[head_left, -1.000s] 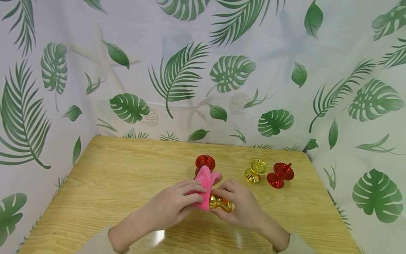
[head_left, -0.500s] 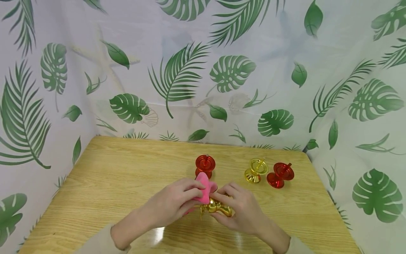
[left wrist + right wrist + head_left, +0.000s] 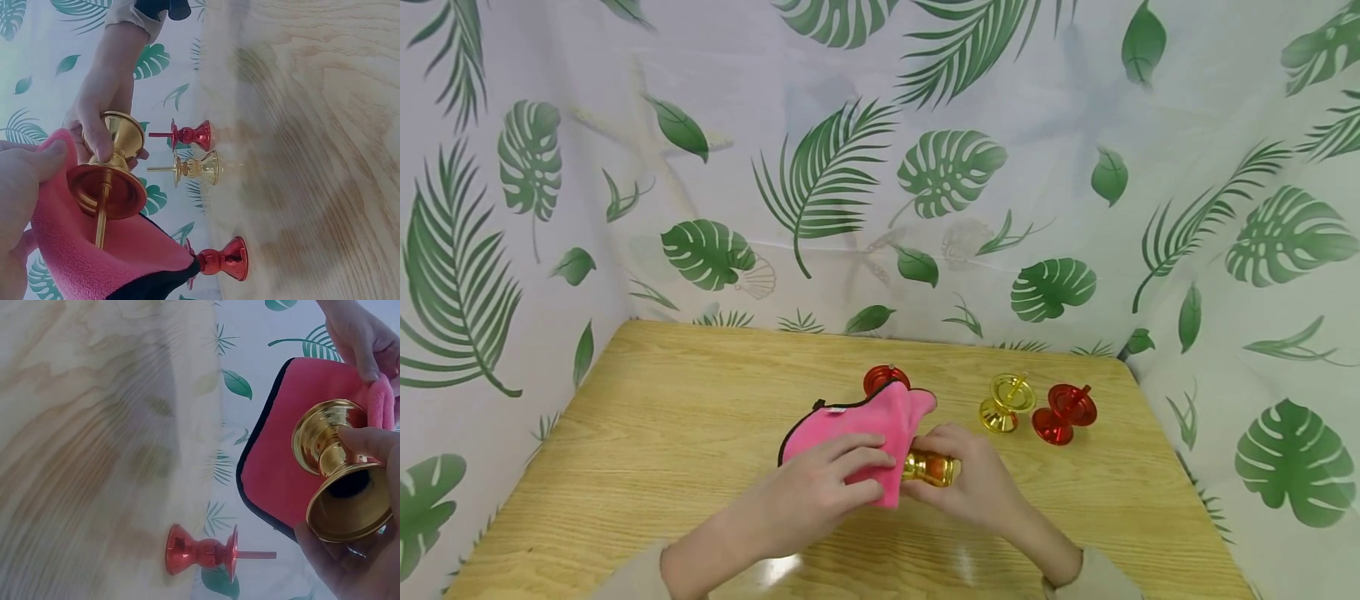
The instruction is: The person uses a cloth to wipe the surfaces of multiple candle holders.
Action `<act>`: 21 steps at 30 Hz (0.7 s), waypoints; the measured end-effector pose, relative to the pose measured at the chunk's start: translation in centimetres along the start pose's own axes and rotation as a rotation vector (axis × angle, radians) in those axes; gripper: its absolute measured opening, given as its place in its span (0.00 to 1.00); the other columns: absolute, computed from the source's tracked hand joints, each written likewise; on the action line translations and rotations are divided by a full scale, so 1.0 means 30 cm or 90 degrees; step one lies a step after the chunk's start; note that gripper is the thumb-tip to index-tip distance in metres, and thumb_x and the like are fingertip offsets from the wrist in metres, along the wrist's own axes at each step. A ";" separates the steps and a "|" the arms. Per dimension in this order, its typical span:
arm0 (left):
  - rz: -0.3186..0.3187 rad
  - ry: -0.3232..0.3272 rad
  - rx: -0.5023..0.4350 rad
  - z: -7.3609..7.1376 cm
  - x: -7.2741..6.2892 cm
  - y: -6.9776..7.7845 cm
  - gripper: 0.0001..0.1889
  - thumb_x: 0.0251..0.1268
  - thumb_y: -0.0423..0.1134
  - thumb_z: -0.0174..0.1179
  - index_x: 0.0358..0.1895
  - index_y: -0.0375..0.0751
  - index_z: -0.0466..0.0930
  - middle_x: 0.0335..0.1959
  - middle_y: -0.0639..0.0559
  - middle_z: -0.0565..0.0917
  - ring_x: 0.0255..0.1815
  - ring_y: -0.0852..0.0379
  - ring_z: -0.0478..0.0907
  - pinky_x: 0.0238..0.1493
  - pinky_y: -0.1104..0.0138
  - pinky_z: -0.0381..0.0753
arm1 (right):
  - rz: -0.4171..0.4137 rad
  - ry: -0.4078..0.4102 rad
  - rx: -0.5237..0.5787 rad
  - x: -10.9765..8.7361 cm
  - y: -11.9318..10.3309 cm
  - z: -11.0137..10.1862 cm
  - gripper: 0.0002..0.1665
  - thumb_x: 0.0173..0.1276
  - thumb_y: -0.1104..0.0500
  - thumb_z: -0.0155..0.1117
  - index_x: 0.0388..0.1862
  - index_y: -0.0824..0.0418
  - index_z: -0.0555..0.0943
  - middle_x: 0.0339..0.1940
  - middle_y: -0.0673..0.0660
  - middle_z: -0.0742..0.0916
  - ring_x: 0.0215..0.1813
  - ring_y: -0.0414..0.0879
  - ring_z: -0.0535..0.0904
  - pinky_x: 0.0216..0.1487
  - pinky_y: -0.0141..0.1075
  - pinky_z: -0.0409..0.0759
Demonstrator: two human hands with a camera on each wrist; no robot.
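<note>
In the head view, my right hand (image 3: 981, 487) grips a shiny gold candlestick (image 3: 932, 469) by its base end, tipped on its side above the table. My left hand (image 3: 812, 504) pinches a pink cloth (image 3: 842, 429) with black edging, draped over the candlestick's dish end. Seen from the left wrist, the candlestick's dish (image 3: 107, 195) and long spike (image 3: 101, 219) lie against the cloth (image 3: 75, 250), whose edge is folded under my left thumb (image 3: 53, 159). The right wrist view shows the hollow base (image 3: 350, 503) facing the camera, with my right fingers around the stem.
A red candlestick (image 3: 880, 377) stands behind the cloth, partly hidden by it. Farther right on the wooden table (image 3: 700, 392) are a second gold candlestick (image 3: 1000, 414) and another red one (image 3: 1056, 425). Leaf-patterned sheeting (image 3: 850, 292) surrounds the table's back and sides.
The cloth was bunched up in my left hand half a second ago, baring the candlestick's dish; now it is spread wide and covers that end. The candlestick has risen slightly.
</note>
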State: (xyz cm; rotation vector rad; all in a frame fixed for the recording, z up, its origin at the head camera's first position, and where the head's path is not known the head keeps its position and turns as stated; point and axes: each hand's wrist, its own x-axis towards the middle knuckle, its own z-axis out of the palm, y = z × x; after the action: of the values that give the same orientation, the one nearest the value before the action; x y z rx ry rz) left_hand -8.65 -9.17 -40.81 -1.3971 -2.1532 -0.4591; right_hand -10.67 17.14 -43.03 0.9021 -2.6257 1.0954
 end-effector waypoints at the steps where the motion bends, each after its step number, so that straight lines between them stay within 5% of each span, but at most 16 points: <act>1: -0.001 0.000 -0.001 0.001 -0.001 0.002 0.11 0.59 0.36 0.78 0.39 0.51 0.85 0.58 0.55 0.86 0.64 0.55 0.81 0.66 0.71 0.83 | 0.016 -0.006 0.011 0.001 0.002 0.001 0.20 0.55 0.57 0.85 0.47 0.57 0.92 0.35 0.46 0.89 0.37 0.31 0.77 0.36 0.28 0.80; 5: -0.012 0.003 -0.007 0.005 -0.003 0.003 0.11 0.59 0.35 0.78 0.39 0.52 0.86 0.57 0.55 0.86 0.64 0.56 0.81 0.66 0.71 0.83 | 0.040 -0.017 0.026 0.002 0.005 0.000 0.20 0.55 0.57 0.85 0.48 0.57 0.92 0.36 0.46 0.89 0.37 0.31 0.78 0.37 0.28 0.81; 9: -0.046 -0.001 -0.053 0.005 -0.003 -0.002 0.11 0.60 0.37 0.78 0.41 0.51 0.85 0.57 0.55 0.86 0.64 0.55 0.81 0.67 0.68 0.84 | -0.014 -0.009 -0.002 0.002 0.006 -0.001 0.20 0.54 0.57 0.86 0.47 0.56 0.92 0.35 0.46 0.89 0.37 0.32 0.77 0.36 0.27 0.79; 16: -0.176 -0.022 -0.172 -0.023 0.004 -0.024 0.09 0.66 0.35 0.72 0.46 0.46 0.83 0.54 0.52 0.87 0.54 0.55 0.86 0.56 0.67 0.90 | -0.089 0.005 -0.043 -0.007 0.006 0.011 0.24 0.51 0.54 0.88 0.48 0.53 0.91 0.42 0.46 0.90 0.44 0.37 0.81 0.43 0.30 0.84; 21: -0.271 0.016 -0.177 -0.037 -0.004 -0.052 0.08 0.69 0.35 0.69 0.48 0.46 0.84 0.45 0.55 0.89 0.41 0.61 0.88 0.45 0.70 0.90 | -0.119 0.003 -0.027 -0.009 0.010 0.014 0.25 0.52 0.52 0.88 0.50 0.51 0.91 0.41 0.44 0.89 0.46 0.37 0.79 0.45 0.32 0.83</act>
State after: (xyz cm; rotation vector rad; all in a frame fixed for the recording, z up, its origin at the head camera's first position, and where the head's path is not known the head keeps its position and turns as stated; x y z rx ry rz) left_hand -9.77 -10.52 -39.98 -1.0482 -2.4398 -0.9605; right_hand -10.58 17.15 -43.60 1.1071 -2.4902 0.9899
